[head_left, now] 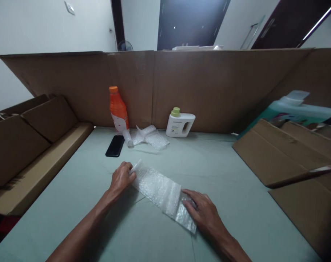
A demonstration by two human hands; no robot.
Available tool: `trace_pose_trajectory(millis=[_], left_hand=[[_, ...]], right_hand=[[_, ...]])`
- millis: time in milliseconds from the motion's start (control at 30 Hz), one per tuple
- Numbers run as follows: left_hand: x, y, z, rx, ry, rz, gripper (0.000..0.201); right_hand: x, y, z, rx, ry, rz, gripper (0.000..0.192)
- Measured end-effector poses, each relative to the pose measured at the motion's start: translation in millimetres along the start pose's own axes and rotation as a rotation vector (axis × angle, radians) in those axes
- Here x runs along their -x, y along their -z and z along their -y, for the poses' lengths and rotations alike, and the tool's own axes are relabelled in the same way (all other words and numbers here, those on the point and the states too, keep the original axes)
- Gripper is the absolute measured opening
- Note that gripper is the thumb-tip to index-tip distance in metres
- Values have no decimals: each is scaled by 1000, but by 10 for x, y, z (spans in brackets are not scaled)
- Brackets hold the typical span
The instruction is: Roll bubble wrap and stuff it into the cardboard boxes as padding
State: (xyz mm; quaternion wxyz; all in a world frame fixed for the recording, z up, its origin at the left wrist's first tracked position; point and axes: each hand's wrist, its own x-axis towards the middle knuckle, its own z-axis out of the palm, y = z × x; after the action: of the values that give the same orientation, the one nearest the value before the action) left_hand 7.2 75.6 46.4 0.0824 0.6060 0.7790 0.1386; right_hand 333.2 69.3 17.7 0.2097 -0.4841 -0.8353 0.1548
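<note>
Bubble wrap [160, 191] spans from left grip [122, 177] to right grip [203, 210]

Clear bubble-wrap strip [160, 189], aslant over green cloth [236, 174]

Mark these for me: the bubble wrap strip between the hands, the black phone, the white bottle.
Bubble wrap strip [160, 187]: head view, middle of its upper side.
Black phone [115, 146]: head view, middle of its upward face.
White bottle [177, 127]: head view, front of its body.
</note>
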Motion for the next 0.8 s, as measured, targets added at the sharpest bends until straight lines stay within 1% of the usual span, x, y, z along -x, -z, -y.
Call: trace_pose_trajectory(millis=[67,167,200,267,300,333,367,400,467,533,567,600,633,667,733,800], left_hand=[[-128,93,-24,12,27,-30,14],[-520,287,-114,1,53,-109,19],[-676,347,-151,-8,54,-139,25],[-942,425,-209,-24,49,-187,43],[-1024,436,-217,-31,44,-203,53],[-1057,426,-203,-35,37,-214,61],[-1037,399,-162,-37,27,-221,66],[-965,359,-93,-40,18,-226,68],[-706,264,126,-50,9,-231,68],[-397,213,438,-62,6,-261,67],[-258,232,626,-70,15,-296,67],[-138,297,834,-81,36,-349,67],[-37,412,1059,-98,73,-419,67],[48,579,1296,-120,127,-504,67],[180,1037,1771,-177,259,-684,69],[266,1566,2200,-235,366,-832,72]], right_hand=[[-333,125,-15,15,28,-46,32],[-1097,325,-32,57,44,-88,29],[-1371,380,-41,69,32,-104,29],[-1841,452,-67,101,-13,-164,36],[-2002,464,-83,113,-37,-194,41],[-2098,456,-95,124,-54,-222,44],[-2125,428,-101,132,-54,-245,46],[-2088,377,-102,137,-31,-257,45],[-1864,218,-101,150,73,-252,41],[-1560,7,-135,180,203,-196,38],[-1424,-105,-170,195,252,-164,38],[-1314,-217,-211,210,298,-132,37],[-1235,-324,-251,222,322,-117,39],[-1184,-422,-283,232,337,-108,40],[-1141,-579,-309,249,347,-95,43],[-1134,-679,-291,266,336,-106,47]])
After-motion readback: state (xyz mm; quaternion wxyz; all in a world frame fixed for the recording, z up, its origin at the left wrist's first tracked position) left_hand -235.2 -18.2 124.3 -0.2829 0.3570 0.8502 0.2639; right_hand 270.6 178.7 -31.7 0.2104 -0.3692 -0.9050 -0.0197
